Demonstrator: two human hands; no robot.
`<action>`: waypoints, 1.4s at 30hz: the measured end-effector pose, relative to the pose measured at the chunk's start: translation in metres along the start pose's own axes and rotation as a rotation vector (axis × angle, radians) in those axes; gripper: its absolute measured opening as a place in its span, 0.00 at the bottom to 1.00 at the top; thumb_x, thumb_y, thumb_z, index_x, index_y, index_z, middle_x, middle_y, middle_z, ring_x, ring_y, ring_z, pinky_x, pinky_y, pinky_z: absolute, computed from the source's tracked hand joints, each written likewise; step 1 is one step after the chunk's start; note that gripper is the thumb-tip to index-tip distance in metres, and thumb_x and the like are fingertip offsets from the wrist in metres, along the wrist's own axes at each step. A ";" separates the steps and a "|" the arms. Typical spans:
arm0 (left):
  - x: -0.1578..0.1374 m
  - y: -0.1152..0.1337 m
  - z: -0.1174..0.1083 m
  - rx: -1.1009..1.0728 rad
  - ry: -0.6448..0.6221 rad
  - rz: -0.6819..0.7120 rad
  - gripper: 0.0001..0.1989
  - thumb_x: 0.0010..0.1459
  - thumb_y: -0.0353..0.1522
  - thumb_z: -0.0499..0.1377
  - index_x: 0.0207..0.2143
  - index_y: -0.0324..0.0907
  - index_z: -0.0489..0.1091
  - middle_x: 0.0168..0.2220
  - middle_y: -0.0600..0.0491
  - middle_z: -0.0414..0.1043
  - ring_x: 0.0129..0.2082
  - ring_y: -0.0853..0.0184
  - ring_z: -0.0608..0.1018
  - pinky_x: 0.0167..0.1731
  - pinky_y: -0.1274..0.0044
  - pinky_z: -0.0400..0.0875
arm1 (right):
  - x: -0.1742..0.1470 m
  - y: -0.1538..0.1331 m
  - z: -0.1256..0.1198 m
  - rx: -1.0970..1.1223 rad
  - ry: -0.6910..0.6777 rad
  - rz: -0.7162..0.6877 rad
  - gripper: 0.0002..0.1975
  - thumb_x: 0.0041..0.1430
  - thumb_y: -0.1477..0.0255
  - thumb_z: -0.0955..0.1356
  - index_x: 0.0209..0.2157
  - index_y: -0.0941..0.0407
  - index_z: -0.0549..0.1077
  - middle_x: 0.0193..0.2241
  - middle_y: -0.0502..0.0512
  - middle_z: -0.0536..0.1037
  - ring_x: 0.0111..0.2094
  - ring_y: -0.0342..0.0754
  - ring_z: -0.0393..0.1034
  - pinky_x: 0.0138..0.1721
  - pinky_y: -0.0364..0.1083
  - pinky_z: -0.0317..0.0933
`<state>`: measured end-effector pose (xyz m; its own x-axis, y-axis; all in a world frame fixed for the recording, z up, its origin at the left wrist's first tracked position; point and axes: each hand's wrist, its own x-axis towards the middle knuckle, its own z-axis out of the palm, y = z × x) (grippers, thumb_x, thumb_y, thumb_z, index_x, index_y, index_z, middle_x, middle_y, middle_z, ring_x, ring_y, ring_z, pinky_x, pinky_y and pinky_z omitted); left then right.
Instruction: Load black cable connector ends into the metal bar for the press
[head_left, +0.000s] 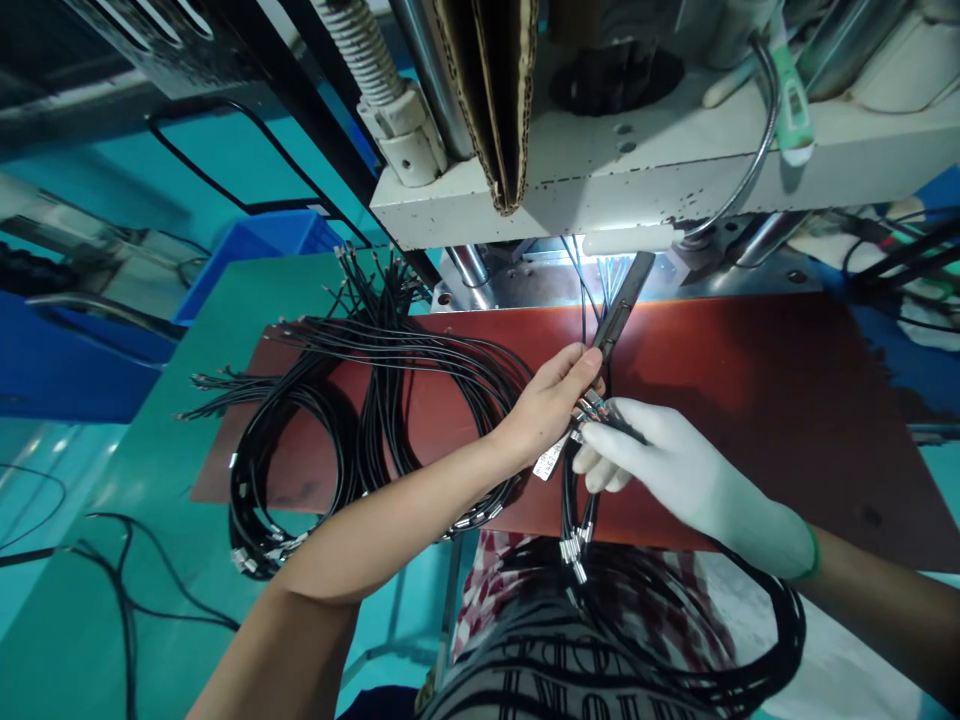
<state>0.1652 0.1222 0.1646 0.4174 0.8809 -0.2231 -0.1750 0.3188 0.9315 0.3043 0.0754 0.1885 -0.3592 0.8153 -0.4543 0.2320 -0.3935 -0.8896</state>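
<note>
My bare left hand [551, 400] is closed around a dark, flat, bar-shaped tool [626, 300] that points up toward the lit gap of the machine. Pinched in my white-gloved right hand [649, 455], just below it, are the small metal ends of black cables [592, 405] with coloured wires. A small white printed label [550, 458] hangs beside the fingers of both hands. From there the cable bundle runs down past silvery connectors [576, 548] to a big coil [787, 630] on my lap. The tool's lower end is hidden in my left hand.
Coiled black cables [292, 450] lie on the left of the reddish-brown board [750, 400]. Above it is the machine's pale, chipped block [637, 185], with a white lamp tube [628, 240] at its lower edge. A blue bin [259, 245] stands behind the green table [172, 400].
</note>
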 end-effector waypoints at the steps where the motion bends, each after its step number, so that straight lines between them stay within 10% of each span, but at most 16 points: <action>1: 0.000 0.001 -0.001 -0.002 -0.001 -0.011 0.18 0.61 0.44 0.56 0.27 0.40 0.60 0.23 0.59 0.61 0.22 0.77 0.64 0.23 0.83 0.60 | -0.001 0.000 -0.002 -0.009 0.016 -0.034 0.16 0.63 0.60 0.63 0.37 0.59 0.71 0.32 0.55 0.79 0.31 0.44 0.74 0.33 0.42 0.67; 8: -0.002 0.001 -0.002 -0.151 -0.073 -0.084 0.16 0.61 0.43 0.56 0.30 0.40 0.62 0.21 0.58 0.64 0.17 0.77 0.65 0.18 0.83 0.60 | -0.004 -0.009 -0.018 -0.173 0.050 -0.103 0.14 0.61 0.60 0.67 0.31 0.57 0.71 0.31 0.50 0.75 0.34 0.45 0.68 0.35 0.41 0.61; 16: 0.001 -0.002 -0.007 -0.274 -0.213 -0.103 0.17 0.59 0.45 0.58 0.33 0.40 0.60 0.21 0.60 0.59 0.17 0.78 0.61 0.16 0.84 0.58 | -0.010 -0.009 -0.040 0.240 -0.095 -0.012 0.23 0.66 0.53 0.57 0.25 0.55 0.62 0.17 0.44 0.51 0.18 0.38 0.45 0.20 0.42 0.49; 25: 0.001 -0.007 -0.008 -0.150 -0.136 -0.094 0.19 0.58 0.47 0.58 0.32 0.40 0.64 0.21 0.58 0.62 0.15 0.75 0.64 0.14 0.82 0.60 | 0.003 -0.009 -0.029 -0.344 0.071 -0.241 0.12 0.59 0.62 0.68 0.33 0.56 0.77 0.32 0.50 0.79 0.35 0.49 0.72 0.37 0.44 0.63; 38: -0.004 -0.009 -0.002 0.061 0.102 0.102 0.20 0.62 0.46 0.55 0.27 0.40 0.62 0.23 0.58 0.61 0.22 0.76 0.64 0.22 0.83 0.61 | 0.002 -0.007 -0.001 -0.401 0.262 -0.156 0.12 0.60 0.64 0.66 0.27 0.57 0.69 0.26 0.48 0.74 0.27 0.42 0.65 0.29 0.42 0.56; 42: -0.003 -0.008 -0.002 -0.031 0.050 -0.042 0.20 0.62 0.48 0.53 0.28 0.40 0.63 0.22 0.58 0.63 0.18 0.76 0.65 0.19 0.81 0.62 | 0.000 -0.013 -0.003 -0.286 0.180 -0.162 0.12 0.60 0.67 0.66 0.25 0.57 0.67 0.23 0.46 0.71 0.26 0.41 0.62 0.28 0.41 0.55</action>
<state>0.1630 0.1175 0.1574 0.3803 0.8827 -0.2760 -0.1859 0.3654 0.9121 0.3037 0.0820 0.2000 -0.2528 0.9291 -0.2700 0.4371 -0.1393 -0.8886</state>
